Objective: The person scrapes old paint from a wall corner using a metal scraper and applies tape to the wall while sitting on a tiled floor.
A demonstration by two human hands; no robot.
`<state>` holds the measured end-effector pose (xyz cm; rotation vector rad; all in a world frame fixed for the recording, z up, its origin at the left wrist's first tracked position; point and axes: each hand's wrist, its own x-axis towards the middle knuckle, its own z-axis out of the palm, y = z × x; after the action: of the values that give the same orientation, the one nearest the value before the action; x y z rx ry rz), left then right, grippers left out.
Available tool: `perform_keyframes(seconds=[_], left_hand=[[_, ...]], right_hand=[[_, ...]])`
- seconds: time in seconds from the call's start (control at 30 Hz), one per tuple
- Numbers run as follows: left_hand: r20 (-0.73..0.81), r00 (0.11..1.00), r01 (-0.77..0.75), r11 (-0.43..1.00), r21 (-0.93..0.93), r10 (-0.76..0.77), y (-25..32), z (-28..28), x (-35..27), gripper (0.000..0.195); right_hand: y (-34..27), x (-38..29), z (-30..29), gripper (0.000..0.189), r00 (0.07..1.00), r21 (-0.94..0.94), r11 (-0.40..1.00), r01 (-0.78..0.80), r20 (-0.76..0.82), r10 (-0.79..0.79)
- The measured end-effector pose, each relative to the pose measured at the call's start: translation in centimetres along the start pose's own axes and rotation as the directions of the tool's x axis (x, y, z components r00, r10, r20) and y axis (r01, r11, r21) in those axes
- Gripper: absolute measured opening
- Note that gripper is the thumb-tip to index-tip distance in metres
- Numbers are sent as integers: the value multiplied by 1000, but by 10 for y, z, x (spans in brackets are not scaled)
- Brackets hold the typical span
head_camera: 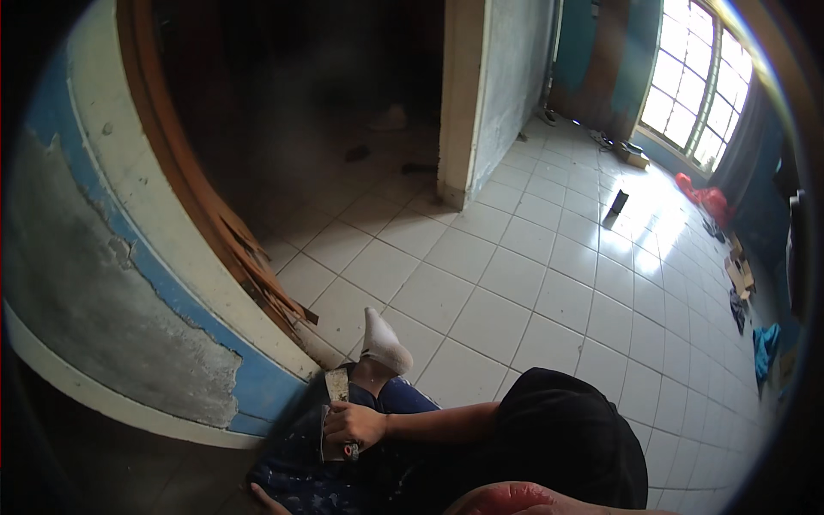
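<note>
My right hand (pixel 355 426) is closed around a scraper, probably a putty knife, above my paint-spotted dark trousers (pixel 309 479). Its broad blade (pixel 337 385) is crusted with pale residue and points away past my fingers. The handle's end (pixel 351 450) sticks out below my fist. A thin, flat, dark edge shows under this hand; I cannot tell what it belongs to. Of my left hand (pixel 265 499), only a little shows at the bottom edge, against the trousers; the rest is hidden. My foot in a white sock (pixel 385 344) rests on the tiles beyond the blade.
To the left stands a wall (pixel 148 322) with blue paint broken away from grey plaster. Splintered wood (pixel 270 283) juts from the door frame (pixel 183 154). On the white tiled floor (pixel 496 277) lie a dark block (pixel 619 201), a red plastic bag (pixel 708 199) and cardboard (pixel 740 267).
</note>
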<state>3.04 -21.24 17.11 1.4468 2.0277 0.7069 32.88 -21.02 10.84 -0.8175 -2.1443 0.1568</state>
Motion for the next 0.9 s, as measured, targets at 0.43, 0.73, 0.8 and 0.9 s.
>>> perform_keyframes(seconds=[0.43, 0.73, 0.8, 0.9], left_hand=[[-373, 820, -259, 862, 435, 435, -57, 33, -71, 85], [-169, 972, -161, 986, 40, 165, -11, 14, 23, 64], [48, 994, -100, 994, 44, 97, -16, 6, 58, 64], [294, 952, -90, 996, 20, 80, -10, 2, 85, 68]], right_hand=[[-5, 7, -2, 37, 998, 13, 1000, -1, 65, 0], [-2, 4, -2, 41, 996, -24, 999, -31, 81, 32], [1, 2, -1, 40, 991, -57, 997, -43, 127, 50], [2, -1, -3, 41, 993, -69, 997, -44, 106, 51]])
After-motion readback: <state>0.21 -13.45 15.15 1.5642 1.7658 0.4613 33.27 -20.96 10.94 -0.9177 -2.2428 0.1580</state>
